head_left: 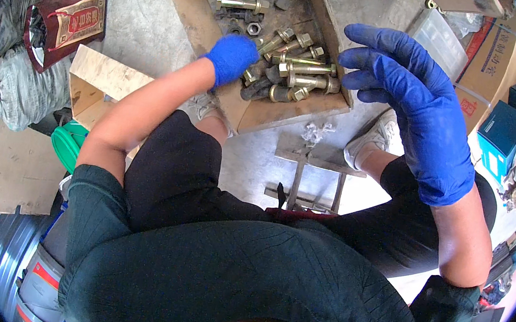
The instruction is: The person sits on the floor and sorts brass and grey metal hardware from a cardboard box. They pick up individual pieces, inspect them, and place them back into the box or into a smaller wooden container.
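Note:
A shallow cardboard box (234, 96) holds several brass-coloured bolts (309, 70), some with nuts or sleeves on them, and a loose nut (254, 29). Over the box's left side, my left hand (233, 60) in a blue glove is closed beside the bolts. Its fingertips are mostly hidden, so what it may hold cannot be made out. My right hand (412, 106), also gloved in blue, is raised at the box's right edge. Its fingers are apart and point left, with nothing between them.
Left of the box are an open carton (109, 76), a dark red bag (74, 23) and a green round object (68, 144). On the floor between my feet lies a frame of bars (299, 173). Cartons (495, 68) and a blue box (501, 134) stand at the right.

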Available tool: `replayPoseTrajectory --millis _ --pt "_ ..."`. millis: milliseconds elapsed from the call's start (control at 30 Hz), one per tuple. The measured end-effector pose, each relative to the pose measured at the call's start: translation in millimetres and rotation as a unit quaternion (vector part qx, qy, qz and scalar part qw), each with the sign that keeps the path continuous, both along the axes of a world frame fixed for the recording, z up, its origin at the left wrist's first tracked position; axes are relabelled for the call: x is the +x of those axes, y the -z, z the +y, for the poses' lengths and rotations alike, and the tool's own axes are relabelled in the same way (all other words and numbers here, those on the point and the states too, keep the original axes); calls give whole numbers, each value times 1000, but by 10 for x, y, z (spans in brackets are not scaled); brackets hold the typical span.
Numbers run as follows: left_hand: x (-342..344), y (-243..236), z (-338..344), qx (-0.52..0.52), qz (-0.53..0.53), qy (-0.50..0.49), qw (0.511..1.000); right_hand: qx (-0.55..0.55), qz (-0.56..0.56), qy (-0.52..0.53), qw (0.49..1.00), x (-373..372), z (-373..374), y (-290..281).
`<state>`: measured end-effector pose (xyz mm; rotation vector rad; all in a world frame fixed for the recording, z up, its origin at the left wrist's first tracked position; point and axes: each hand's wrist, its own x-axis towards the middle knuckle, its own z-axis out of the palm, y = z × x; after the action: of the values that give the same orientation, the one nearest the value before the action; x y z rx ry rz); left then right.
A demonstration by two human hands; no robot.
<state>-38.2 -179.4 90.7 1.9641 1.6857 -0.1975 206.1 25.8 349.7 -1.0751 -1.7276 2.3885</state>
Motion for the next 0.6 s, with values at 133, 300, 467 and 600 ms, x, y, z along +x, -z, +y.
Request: replayPoseTrajectory --millis 133,300,467,600 --pt "101 269 -173 -21 64 76 995 16 3 -4 1000 -3 -12 -10" --pt "-211 -51 113 -68 -52 -7 996 9 10 1 1000 33 2 12" --pt "-447 114 339 39 -84 -123 988 13 4 -15 1000 15 -2 16" --pt "-315 137 543 -34 -14 -72 997 24 2 -9 1000 15 -10 16"
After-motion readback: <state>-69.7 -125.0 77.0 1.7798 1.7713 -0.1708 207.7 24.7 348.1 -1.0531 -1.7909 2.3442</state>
